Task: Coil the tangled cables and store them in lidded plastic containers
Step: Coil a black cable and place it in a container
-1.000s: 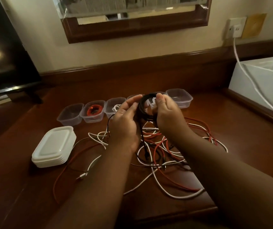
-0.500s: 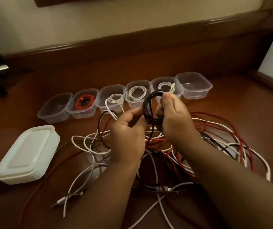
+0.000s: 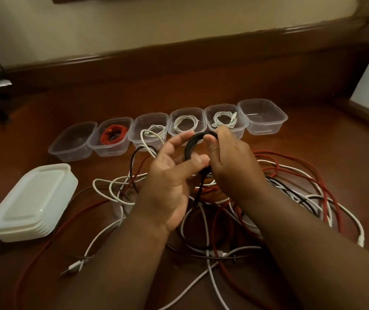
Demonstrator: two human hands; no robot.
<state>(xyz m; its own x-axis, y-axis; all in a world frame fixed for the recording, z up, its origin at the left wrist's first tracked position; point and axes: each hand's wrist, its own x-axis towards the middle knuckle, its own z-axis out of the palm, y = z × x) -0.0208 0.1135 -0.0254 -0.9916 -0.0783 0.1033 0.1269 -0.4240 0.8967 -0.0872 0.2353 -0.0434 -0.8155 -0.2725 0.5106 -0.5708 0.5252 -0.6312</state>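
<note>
the black cable coil was held above the tangled cables on the table, pinched by the right hand fingers, the left hand thumb touching it, fingers spread.

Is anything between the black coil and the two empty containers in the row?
No lid covers either empty container. The black coil, pinched by the right hand, has its tail running down into the tangled cables, which could drag.
</note>
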